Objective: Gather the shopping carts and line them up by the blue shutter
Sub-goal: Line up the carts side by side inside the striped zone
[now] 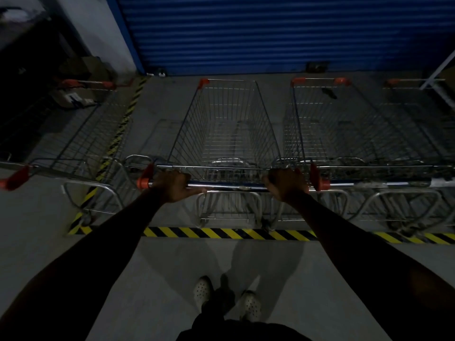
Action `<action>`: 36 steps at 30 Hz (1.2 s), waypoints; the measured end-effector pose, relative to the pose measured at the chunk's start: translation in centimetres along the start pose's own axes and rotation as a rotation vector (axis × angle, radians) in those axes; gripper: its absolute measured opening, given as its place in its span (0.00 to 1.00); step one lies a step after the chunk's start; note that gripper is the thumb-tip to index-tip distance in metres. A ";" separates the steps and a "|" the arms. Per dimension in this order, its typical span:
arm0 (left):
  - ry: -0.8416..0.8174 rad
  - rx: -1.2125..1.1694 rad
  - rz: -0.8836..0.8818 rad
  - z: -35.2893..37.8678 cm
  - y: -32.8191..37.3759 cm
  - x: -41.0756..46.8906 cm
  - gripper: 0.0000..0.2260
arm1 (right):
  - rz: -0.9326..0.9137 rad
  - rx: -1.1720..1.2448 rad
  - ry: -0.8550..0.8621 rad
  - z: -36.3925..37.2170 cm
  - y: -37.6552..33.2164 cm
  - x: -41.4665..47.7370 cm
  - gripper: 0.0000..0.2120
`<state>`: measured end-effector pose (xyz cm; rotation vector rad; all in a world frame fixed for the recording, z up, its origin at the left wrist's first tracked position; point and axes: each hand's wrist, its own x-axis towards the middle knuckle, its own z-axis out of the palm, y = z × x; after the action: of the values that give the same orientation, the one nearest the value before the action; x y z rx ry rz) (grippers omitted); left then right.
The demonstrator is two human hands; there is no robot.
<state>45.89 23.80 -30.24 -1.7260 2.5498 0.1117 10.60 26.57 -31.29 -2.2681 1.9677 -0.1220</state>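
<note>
middle cart [226, 134]: stiff wire basket on casters, empty, so probably light and easy-rolling but prone to wander. best hold is the handle bar [231, 187], hands wide. left hand [176, 184] and right hand [286, 184] both have fingers curled round it. long axis runs near-to-far, nose toward the blue shutter [270, 33]. sits between left cart [81, 139] and right cart [332, 124], rear wheels just beyond the striped tape [231, 233].
</note>
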 end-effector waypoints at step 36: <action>0.660 -0.311 0.003 -12.2 -10.0 -9.8 0.29 | -0.352 0.910 0.571 -6.6 -26.7 4.2 0.30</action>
<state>58.71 28.00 -17.48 -2.1624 3.1248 -0.0846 36.33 25.79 -20.75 -1.9709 1.1947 -1.4853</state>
